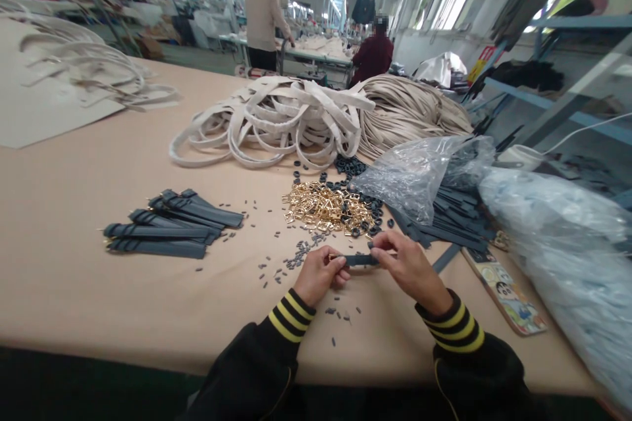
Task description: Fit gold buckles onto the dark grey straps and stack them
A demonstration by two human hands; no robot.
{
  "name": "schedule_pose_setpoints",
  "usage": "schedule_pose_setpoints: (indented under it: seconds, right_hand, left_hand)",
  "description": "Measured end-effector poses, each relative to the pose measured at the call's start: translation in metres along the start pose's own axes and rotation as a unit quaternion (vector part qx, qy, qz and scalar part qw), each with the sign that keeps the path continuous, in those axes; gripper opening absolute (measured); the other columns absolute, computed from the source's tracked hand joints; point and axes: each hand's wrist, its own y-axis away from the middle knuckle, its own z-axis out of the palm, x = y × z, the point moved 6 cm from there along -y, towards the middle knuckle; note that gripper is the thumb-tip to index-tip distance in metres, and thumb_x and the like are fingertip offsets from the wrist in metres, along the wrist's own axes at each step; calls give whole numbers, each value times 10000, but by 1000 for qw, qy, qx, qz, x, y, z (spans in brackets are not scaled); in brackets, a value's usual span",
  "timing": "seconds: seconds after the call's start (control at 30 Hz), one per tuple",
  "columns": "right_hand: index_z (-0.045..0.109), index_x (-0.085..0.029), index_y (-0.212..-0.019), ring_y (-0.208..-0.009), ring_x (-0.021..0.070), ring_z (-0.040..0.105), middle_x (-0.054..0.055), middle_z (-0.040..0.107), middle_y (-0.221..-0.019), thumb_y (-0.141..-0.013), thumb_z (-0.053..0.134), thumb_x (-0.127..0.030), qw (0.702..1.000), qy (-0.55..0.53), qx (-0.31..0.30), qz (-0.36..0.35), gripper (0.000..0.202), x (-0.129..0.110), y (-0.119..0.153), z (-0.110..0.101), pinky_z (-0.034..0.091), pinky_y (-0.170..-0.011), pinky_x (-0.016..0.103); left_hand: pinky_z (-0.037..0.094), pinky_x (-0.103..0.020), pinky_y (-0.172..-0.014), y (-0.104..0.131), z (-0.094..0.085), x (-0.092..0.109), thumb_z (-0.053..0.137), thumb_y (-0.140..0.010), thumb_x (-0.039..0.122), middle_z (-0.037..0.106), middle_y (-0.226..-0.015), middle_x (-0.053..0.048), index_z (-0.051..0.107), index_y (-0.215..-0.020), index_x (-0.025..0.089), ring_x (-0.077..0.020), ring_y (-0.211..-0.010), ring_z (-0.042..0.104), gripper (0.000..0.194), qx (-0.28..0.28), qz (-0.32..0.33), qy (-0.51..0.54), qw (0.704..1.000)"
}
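A short dark blue-grey strap (363, 260) stretches level between my two hands, just above the table. My left hand (322, 272) pinches its left end between thumb and fingers. At the other end my right hand (407, 266) is closed, thumb and forefinger together, with a small dark piece, perhaps a loop, at the fingertips. Beyond the hands lies a heap of gold buckles (323, 205), with dark loops (351, 166) behind and beside it. Small dark grey pieces (301, 253) are scattered left of my left hand. Any buckle on the strap is hidden by my fingers.
Finished-looking dark straps with gold ends (168, 227) are stacked on the left. Pale looped strips (276, 118) and a beige bundle (415, 105) lie behind. Right are loose dark straps (457, 210), plastic bags (553, 243) and a patterned phone case (508, 293). Two people stand far back.
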Motion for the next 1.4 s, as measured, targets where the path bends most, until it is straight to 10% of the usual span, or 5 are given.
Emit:
schedule_pose_setpoints:
  seconds: [0.13,0.47,1.4]
  right_hand:
    - [486,-159,-737,-515,111,510,-22,518,-590,-773,510,-274,976,-179,-67,102,122,17,18,28,436,-515,229]
    - [512,-150,-723,-617,144,608,9,610,-653,-702,608,-406,923,-347,-15,163,274,28,18,55,504,-621,275]
    - [656,-160,-724,-650,133,557,3,621,-689,-685,588,-141,985,-139,61,79,81,4,9,49,418,-600,215]
  left_hand:
    - [448,-156,-427,2,0,1,606,-696,230,624,-517,-24,508,-705,101,-73,-402,550,162,8,-10,16,1000]
    - [485,-185,-479,2,5,3,621,-677,245,656,-569,-45,486,-703,114,-107,-483,605,190,-18,8,40,999]
    - [474,-222,-436,6,6,2,508,-713,495,613,-554,-13,551,-821,155,-141,-474,570,360,-53,5,-87,995]
